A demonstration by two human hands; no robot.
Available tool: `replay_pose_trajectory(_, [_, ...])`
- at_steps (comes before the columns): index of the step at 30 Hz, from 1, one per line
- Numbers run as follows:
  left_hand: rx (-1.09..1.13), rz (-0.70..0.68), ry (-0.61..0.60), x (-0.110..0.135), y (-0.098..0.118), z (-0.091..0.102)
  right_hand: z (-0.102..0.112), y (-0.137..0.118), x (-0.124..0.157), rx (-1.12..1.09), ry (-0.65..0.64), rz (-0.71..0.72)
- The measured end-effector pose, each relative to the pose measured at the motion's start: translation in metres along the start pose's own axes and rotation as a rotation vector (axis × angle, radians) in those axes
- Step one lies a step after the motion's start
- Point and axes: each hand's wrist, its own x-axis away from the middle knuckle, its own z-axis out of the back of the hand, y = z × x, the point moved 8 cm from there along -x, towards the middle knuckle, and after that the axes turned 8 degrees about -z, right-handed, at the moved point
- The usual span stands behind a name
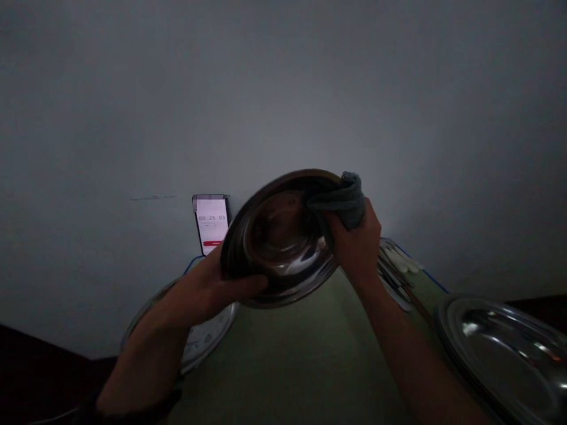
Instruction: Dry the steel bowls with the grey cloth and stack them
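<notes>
A shiny round metal dish [283,236], shallow with a wide rim, is held up tilted above the table. My left hand [217,289] grips its lower left rim, thumb over the front and the other fingers hidden behind. At the upper right rim, my right hand [357,242] is closed on a grey-green cloth [349,200]. The cloth is bunched over the edge and reaches the inner face of the dish.
A phone [211,221] with a timer on its screen leans against the wall [283,88]. Another round plate [208,342] lies at left on the greenish table [283,366]. Several utensils [398,271] lie at right, near a large metal tray [509,354].
</notes>
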Motion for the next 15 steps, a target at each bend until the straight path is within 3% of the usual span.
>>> replay_pose_trajectory(6, [-0.073, -0.08, 0.076, -0.008, -0.014, -0.008, -0.033, 0.044, 0.027, -0.229, -0.012, -0.313])
replay_pose_trajectory(10, [-0.161, -0.093, 0.171, -0.012, -0.026, -0.02, -0.063, 0.061, 0.054, -0.345, -0.129, -0.485])
replay_pose_trajectory(13, [-0.195, -0.106, 0.209, -0.013, -0.029, -0.023, -0.073, 0.068, 0.06, -0.375, -0.184, -0.557])
replay_pose_trajectory(15, [-0.172, -0.068, 0.195, -0.013, -0.029, -0.02, -0.068, 0.069, 0.05, -0.341, -0.188, -0.524])
